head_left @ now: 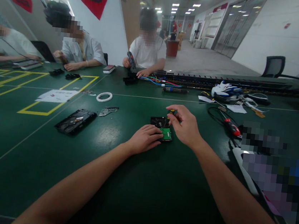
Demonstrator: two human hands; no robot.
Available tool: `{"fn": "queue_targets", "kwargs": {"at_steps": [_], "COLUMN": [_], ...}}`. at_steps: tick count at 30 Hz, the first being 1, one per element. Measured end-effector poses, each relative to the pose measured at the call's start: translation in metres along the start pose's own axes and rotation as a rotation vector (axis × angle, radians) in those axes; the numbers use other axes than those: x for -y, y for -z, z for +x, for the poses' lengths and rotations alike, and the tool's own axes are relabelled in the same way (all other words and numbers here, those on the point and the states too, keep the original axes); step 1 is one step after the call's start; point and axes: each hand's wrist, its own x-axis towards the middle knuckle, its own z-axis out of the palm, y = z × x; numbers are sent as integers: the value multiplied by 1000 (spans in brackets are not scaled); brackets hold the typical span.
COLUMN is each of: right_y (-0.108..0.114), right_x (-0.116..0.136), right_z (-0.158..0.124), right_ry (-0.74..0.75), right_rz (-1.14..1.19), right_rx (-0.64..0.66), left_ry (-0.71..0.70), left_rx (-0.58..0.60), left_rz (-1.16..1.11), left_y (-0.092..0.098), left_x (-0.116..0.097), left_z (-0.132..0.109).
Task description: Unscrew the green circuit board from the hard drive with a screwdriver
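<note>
A small hard drive [160, 122] with a green circuit board [166, 133] lies on the green table [141, 183]. My left hand [145, 138] rests flat on the table, its fingertips pressed on the near edge of the board. My right hand [184, 125] hovers over the drive, thumb and fingers pinched on a small yellow-tipped tool [171, 112] that points down at the drive.
A black drive cover [75, 121], a metal bracket [107, 111] and a tape roll [104, 97] lie to the left. A red-handled screwdriver [231, 127], gloves [226, 90] and cables [160, 81] lie right and beyond. Three people sit across the table.
</note>
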Motion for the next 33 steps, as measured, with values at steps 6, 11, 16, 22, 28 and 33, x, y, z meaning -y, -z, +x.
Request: {"fn": "queue_targets", "kwargs": {"at_steps": [6,11,16,22,28,33], "right_y": [-2,-2,-1,0,0,0], "right_x": [1,3,3,4,5,7], "right_z": [-2,-1,-1,-1,-1,-1], "right_ry": [-78,-66,-60,-46,-47,-46], "right_rz": [56,70,54,43,52,58], "right_rx": [23,48,56,55,56,50], "left_ry": [-6,-2,24,73,119,118], "left_rx": [-20,-7,5,11,13,3], "left_rz": [20,18,22,-13,-45,-37], "left_y": [-3,-2,0,0,1,3], "left_x": [1,-1,-3,-5,-9,-12], "left_z": [-1,0,0,-2,-1,0]}}
